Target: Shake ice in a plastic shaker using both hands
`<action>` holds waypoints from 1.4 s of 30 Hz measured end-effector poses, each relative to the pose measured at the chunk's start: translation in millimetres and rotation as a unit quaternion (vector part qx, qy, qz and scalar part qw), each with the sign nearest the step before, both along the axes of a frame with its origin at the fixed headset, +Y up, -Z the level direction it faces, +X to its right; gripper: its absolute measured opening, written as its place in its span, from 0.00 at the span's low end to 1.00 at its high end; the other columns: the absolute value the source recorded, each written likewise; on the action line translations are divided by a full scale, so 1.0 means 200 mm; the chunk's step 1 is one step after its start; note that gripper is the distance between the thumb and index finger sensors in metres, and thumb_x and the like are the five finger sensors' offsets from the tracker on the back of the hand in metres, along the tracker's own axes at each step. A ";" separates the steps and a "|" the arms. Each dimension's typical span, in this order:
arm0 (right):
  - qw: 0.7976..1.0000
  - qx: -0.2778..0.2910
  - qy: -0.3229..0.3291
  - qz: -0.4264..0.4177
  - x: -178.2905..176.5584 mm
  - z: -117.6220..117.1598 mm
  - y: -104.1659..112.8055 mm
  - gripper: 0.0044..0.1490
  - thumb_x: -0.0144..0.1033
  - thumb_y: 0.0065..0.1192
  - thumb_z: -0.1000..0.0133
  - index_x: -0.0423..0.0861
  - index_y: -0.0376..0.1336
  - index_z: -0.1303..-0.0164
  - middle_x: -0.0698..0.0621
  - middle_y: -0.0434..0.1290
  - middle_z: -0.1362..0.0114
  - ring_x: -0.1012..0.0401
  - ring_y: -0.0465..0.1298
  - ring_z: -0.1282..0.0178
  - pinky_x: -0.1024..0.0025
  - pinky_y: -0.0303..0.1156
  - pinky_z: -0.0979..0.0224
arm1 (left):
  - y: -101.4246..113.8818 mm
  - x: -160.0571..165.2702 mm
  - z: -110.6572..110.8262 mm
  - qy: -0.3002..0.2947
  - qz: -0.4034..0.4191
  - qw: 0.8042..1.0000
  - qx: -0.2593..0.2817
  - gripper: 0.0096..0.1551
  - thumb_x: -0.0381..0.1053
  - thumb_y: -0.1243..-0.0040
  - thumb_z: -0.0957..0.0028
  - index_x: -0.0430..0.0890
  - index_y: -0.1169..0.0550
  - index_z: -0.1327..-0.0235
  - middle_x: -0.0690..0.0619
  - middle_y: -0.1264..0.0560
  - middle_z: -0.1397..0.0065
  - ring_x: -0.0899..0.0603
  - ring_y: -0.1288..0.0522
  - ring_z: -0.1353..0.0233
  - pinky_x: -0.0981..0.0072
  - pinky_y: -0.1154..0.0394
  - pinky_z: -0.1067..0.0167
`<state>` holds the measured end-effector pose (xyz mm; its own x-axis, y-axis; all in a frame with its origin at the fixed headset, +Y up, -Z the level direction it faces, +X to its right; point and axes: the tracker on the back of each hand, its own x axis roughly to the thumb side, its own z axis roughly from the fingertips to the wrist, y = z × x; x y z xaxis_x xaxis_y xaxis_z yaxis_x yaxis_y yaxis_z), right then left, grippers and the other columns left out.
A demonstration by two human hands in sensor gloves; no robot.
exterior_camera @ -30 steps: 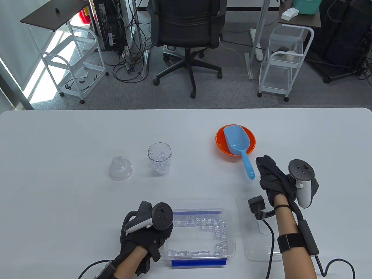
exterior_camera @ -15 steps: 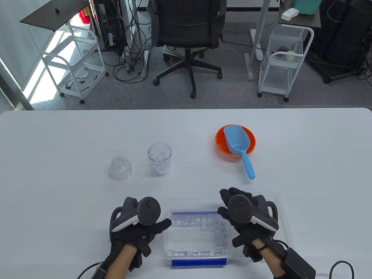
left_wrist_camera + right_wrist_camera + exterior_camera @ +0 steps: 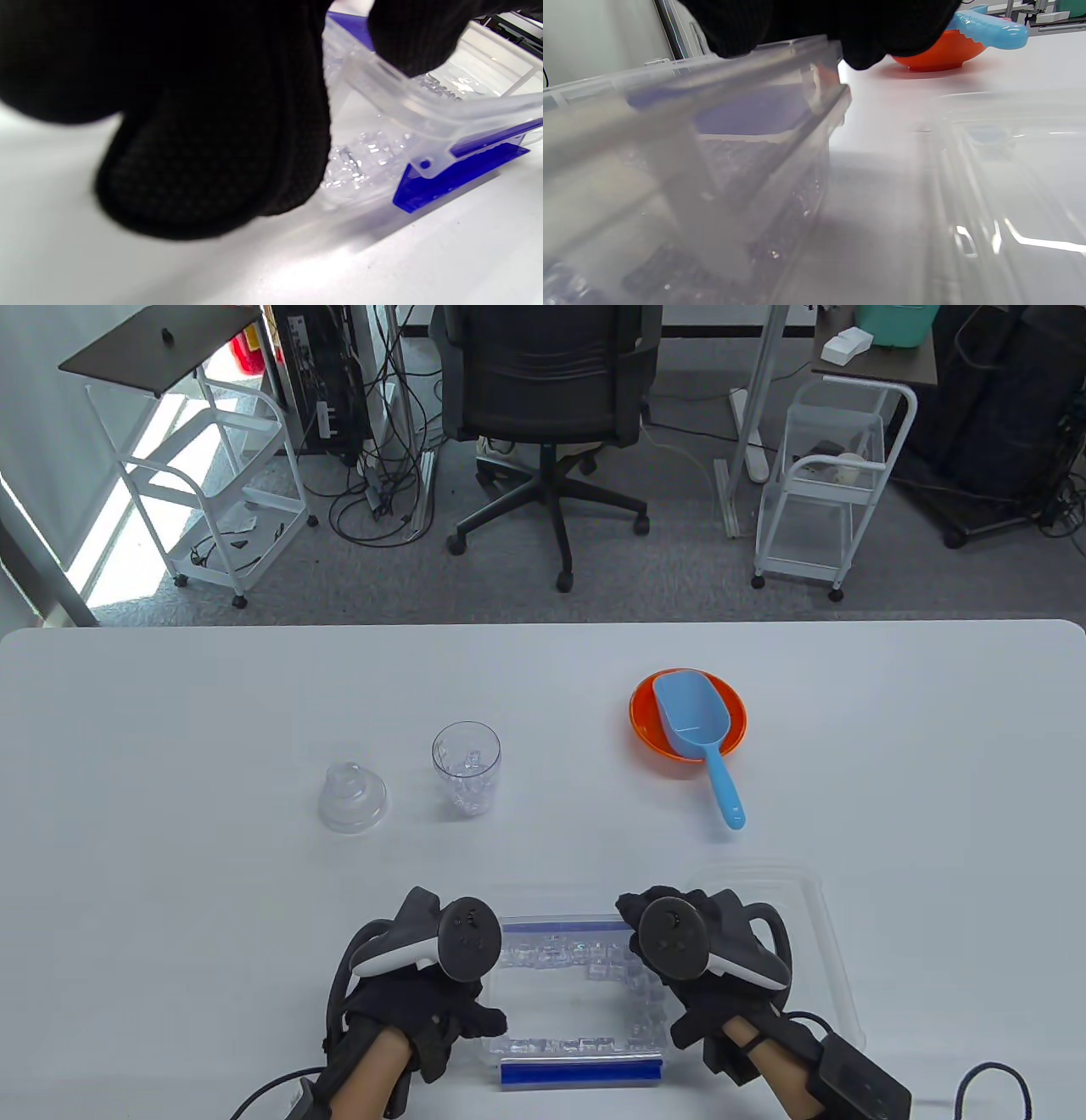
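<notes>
ice box (hands gripping its sides), shaker cup holding ice

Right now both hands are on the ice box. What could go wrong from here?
1. The ice container is open, its clear lid lying beside it. If the left hand and right hand lift or tilt it, the cubes could spill.
2. The lid sits close under the right hand, so moving the box may knock it.
3. The shaker cup stands uncapped, its cap apart; shaking before capping would throw ice.
</notes>
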<state>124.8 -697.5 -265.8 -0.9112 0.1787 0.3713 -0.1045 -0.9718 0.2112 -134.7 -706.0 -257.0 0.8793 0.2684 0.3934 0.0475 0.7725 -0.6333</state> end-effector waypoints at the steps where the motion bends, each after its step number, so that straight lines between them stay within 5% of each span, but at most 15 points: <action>1: 1.000 0.002 -0.002 0.000 0.00 -0.01 0.00 0.31 0.35 0.55 0.37 0.45 0.59 0.23 0.39 0.65 0.25 0.40 0.69 0.34 0.48 0.69 0.34 | 0.00 -0.01 0.00 0.003 0.007 1.000 -0.004 0.37 0.62 0.42 0.42 0.27 0.19 0.50 0.44 0.07 0.62 0.44 0.08 0.69 0.63 0.14 0.73; 14: 1.000 -0.017 -0.019 -0.002 0.03 -0.06 -0.04 0.27 0.35 0.58 0.39 0.47 0.63 0.28 0.43 0.70 0.29 0.42 0.73 0.36 0.48 0.71 0.36 | -0.01 -0.09 -0.05 0.052 0.023 0.998 -0.016 0.31 0.57 0.44 0.39 0.29 0.19 0.50 0.47 0.08 0.62 0.46 0.09 0.69 0.63 0.14 0.72; 23: 0.994 -0.113 0.004 0.008 0.02 -0.06 -0.01 0.28 0.34 0.61 0.41 0.39 0.65 0.32 0.38 0.74 0.36 0.42 0.76 0.44 0.48 0.74 0.43 | -0.01 -0.14 -0.15 0.129 0.014 0.991 0.012 0.27 0.56 0.48 0.37 0.32 0.22 0.47 0.49 0.10 0.64 0.47 0.11 0.69 0.64 0.17 0.72; 29: 0.982 -0.185 0.020 0.030 0.05 -0.01 0.01 0.30 0.38 0.65 0.42 0.33 0.67 0.37 0.36 0.78 0.41 0.40 0.79 0.49 0.47 0.76 0.47 | 0.02 -0.01 -0.31 0.116 -0.017 0.990 0.081 0.28 0.55 0.45 0.39 0.33 0.23 0.41 0.48 0.11 0.64 0.49 0.12 0.69 0.66 0.17 0.70; 35: 0.976 -0.211 0.037 0.027 0.06 0.01 0.01 0.31 0.41 0.67 0.45 0.27 0.71 0.48 0.36 0.83 0.50 0.40 0.82 0.56 0.46 0.78 0.54 | 0.05 0.16 -0.45 0.085 -0.060 0.988 0.116 0.28 0.52 0.42 0.39 0.36 0.28 0.32 0.47 0.14 0.51 0.47 0.13 0.57 0.64 0.17 0.59; 42: 0.971 -0.231 0.059 0.016 0.04 0.02 0.00 0.31 0.43 0.67 0.45 0.26 0.74 0.57 0.38 0.86 0.57 0.42 0.84 0.61 0.48 0.80 0.58 | 0.06 0.28 -0.53 0.074 -0.079 0.983 0.150 0.28 0.52 0.42 0.39 0.40 0.28 0.30 0.47 0.15 0.47 0.46 0.14 0.54 0.63 0.18 0.56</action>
